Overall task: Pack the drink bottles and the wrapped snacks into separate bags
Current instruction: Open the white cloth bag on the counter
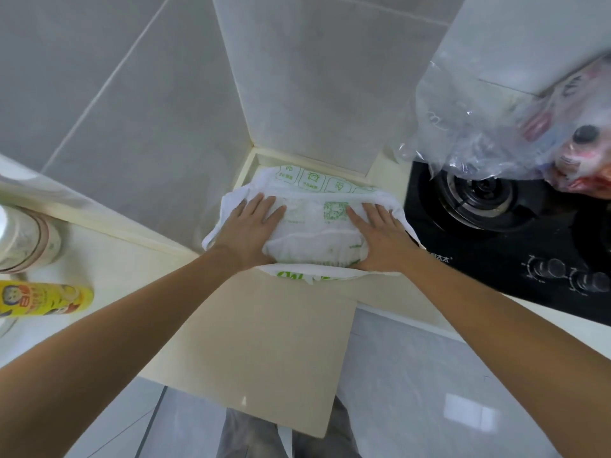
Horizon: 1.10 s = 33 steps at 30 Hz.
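Both hands lie flat, fingers straight, on a white plastic bag with green print (pixel 314 226) in the desk (pixel 258 342) corner: left hand (pixel 251 226) on its left side, right hand (pixel 380 236) on its right. A clear bag of wrapped snacks (pixel 529 127) sits above the gas hob (pixel 496 226). A yellow bottle (pixel 43 299) lies far left.

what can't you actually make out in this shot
Head view, the only one:
- What the white bag holds: the opaque plastic and both flat hands, left hand and right hand, hide it.
- Contents of the clear bag over the stove: motion-blurred and cut by the right edge.
- The yellow can and pale container: cut by the left edge, labels unreadable.
- Green print on the white bag: too small.
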### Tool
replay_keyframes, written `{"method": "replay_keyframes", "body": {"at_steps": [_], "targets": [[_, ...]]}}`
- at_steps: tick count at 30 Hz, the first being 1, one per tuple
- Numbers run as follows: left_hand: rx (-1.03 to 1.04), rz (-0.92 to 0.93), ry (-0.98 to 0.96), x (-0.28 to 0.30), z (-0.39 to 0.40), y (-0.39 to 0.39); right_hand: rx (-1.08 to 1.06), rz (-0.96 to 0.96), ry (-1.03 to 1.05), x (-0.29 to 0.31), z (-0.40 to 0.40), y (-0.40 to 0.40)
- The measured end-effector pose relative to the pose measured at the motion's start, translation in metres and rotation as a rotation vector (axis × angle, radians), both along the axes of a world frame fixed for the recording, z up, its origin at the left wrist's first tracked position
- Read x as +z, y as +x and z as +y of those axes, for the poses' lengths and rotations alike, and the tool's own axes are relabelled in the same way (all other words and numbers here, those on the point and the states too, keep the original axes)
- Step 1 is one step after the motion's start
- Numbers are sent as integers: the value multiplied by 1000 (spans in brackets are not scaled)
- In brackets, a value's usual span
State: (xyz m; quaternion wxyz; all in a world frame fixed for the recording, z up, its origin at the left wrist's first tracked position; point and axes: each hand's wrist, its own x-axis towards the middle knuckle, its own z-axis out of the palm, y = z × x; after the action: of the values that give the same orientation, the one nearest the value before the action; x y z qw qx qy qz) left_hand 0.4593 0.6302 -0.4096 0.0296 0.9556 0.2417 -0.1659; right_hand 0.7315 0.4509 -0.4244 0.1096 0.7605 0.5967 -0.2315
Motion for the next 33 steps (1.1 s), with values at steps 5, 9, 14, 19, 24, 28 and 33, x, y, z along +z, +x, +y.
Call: {"method": "replay_keyframes", "body": {"at_steps": [5, 9, 14, 19, 24, 28, 33], "targets": [[4, -160, -66, 9, -6, -19, 80, -86, 343, 10, -14, -15], [70, -11, -138, 8, -4, -20, 62, -68, 487, -4, -35, -19], [95, 126, -128, -1, -7, -9, -16, -9, 179, -10, -33, -11], [87, 213, -74, 7, -10, 7, -52, 13, 145, -8, -30, -12], [38, 3, -18, 27, -15, 1, -16, 8, 320, 11, -29, -17], [55, -218, 2, 47, -34, -15, -19, 12, 397, 28, -34, -28], [101, -251, 43, 75, -64, -23, -95, 51, 446, 53, -51, -44]]}}
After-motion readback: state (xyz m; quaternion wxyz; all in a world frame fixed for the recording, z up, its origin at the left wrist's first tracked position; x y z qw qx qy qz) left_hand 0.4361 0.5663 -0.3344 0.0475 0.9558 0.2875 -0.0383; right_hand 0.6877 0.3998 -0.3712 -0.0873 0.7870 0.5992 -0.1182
